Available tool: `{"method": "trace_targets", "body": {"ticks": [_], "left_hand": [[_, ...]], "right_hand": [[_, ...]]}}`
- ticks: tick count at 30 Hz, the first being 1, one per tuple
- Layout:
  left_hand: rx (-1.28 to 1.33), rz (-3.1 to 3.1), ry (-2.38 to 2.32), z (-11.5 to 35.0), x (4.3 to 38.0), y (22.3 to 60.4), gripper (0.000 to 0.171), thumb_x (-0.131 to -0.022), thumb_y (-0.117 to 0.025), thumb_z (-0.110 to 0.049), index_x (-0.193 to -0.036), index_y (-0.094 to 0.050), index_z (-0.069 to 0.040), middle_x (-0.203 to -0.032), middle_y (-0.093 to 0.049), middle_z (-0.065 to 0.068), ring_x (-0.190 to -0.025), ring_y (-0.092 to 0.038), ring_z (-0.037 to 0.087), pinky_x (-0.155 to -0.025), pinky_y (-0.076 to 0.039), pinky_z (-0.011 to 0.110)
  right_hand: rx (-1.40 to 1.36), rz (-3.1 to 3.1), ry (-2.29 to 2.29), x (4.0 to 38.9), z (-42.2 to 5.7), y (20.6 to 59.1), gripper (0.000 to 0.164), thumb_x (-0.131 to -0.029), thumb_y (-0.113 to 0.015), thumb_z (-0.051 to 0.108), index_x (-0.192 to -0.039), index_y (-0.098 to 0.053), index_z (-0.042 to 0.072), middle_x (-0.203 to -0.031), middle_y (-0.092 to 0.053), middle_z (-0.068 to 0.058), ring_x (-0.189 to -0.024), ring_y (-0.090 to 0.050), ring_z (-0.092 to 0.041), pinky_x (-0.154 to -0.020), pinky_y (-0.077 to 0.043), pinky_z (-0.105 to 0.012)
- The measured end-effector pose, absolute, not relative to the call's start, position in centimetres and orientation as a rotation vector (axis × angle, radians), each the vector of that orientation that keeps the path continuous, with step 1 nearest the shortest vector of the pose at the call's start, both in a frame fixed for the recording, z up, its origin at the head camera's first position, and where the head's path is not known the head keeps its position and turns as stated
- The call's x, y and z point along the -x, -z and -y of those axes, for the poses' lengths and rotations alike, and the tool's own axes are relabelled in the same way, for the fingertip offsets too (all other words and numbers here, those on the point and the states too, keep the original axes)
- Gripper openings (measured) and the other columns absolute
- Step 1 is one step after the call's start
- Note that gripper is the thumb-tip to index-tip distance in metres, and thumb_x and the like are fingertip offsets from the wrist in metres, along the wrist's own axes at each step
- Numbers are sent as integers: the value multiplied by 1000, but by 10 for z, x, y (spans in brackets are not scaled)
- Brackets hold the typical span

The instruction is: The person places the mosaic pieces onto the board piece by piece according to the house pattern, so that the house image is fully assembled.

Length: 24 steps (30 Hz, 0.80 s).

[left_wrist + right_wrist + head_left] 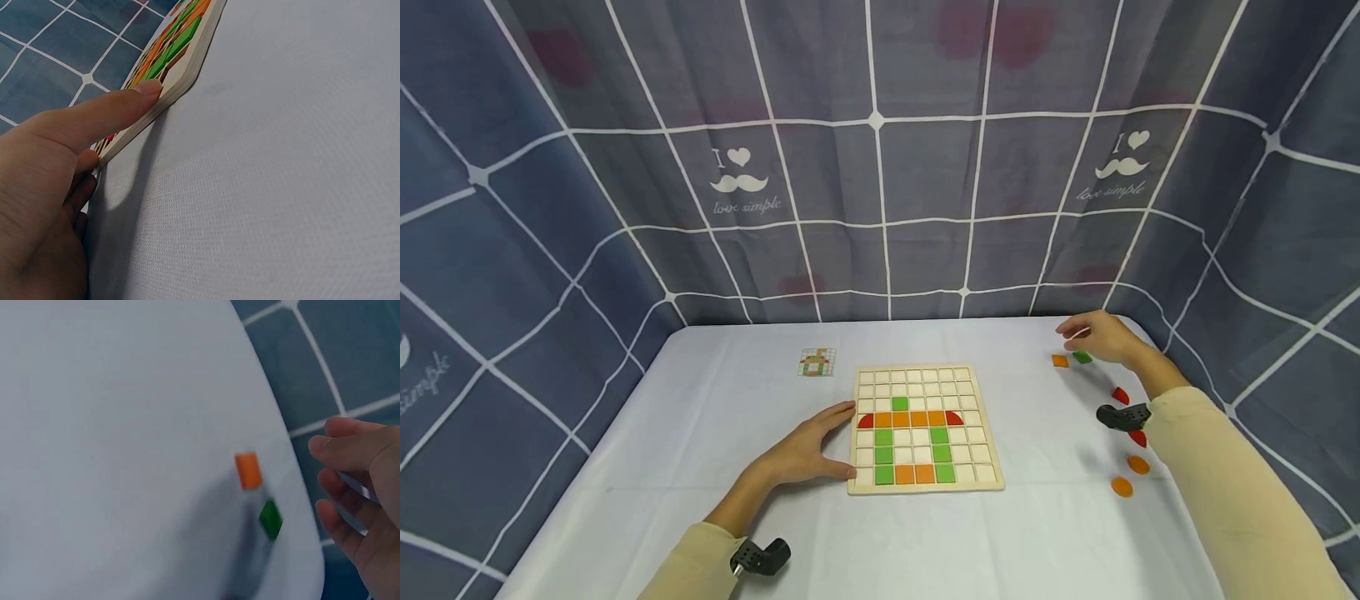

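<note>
A wooden grid board (988,458) lies on the white table with green, orange and red pieces set in its cells. My left hand (808,450) rests against its left edge, fingers spread, thumb at the near left corner. In the left wrist view the thumb (106,115) lies on the board's rim. My right hand (1105,337) hovers at the far right, fingers loosely bent, with nothing seen between them. Below it lie an orange square piece (1060,361) and a green piece (1082,357). The right wrist view shows the hand (369,487) apart from both.
Two red pieces (1121,396) and two orange round pieces (1122,487) lie along the right side, beneath and beside the right forearm. A small pattern card (816,362) sits behind the board to the left. A dark checked curtain (925,175) encloses the table's back and sides.
</note>
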<state>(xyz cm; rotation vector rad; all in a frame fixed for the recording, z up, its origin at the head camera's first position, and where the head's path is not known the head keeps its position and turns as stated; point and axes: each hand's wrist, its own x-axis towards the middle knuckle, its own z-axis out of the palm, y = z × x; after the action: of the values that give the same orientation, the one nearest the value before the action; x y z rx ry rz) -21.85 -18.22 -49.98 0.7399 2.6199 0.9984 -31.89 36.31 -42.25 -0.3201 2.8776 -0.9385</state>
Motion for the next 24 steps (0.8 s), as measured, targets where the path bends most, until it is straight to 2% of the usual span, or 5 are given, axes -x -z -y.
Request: {"method": "trace_targets", "body": {"ticks": [7, 12, 17, 21, 24], "left_hand": [[-749, -2623, -997, 182, 219, 499, 102, -78, -90, -42, -160, -39, -11, -166, -31, 0, -153, -25, 30, -121, -24, 55], [-754, -2619, -1005, 182, 220, 498, 103, -78, -89, -43, -161, -39, -10, -166, -31, 1, -153, -24, 30, -121, -24, 55], [-743, -2627, -1000, 183, 220, 499, 104, -77, -89, -45, -161, -39, -11, -167, -31, 1, -153, -24, 30, -121, -24, 56], [-751, -2626, -1000, 184, 219, 499, 103, -78, -89, -44, -160, -39, -10, -166, -32, 1, -153, -25, 30, -121, -25, 55], [-757, -2623, -999, 182, 219, 499, 102, -78, -89, -44, -160, -39, -11, -166, -31, 1, -153, -25, 30, -121, -25, 55]], "right_hand": [[158, -2881, 862, 316, -393, 451, 49, -99, -60, 5, -146, -51, -6, -144, -47, -35, -126, -50, -54, -97, -49, -62], [191, -2968, 731, 318, -398, 475, 48, -98, -63, 6, -143, -54, -8, -139, -49, -39, -124, -49, -55, -104, -39, -69], [121, -3008, 809, 321, -396, 483, 35, -98, -68, 7, -128, -64, -9, -125, -58, -34, -116, -52, -51, -102, -40, -67], [30, -2976, 877, 318, -395, 479, 28, -95, -72, 9, -117, -64, -7, -111, -63, -26, -102, -54, -42, -92, -45, -59], [-21, -2972, 884, 314, -395, 474, 29, -94, -75, 14, -115, -69, -4, -108, -66, -22, -98, -54, -38, -86, -46, -54]]}}
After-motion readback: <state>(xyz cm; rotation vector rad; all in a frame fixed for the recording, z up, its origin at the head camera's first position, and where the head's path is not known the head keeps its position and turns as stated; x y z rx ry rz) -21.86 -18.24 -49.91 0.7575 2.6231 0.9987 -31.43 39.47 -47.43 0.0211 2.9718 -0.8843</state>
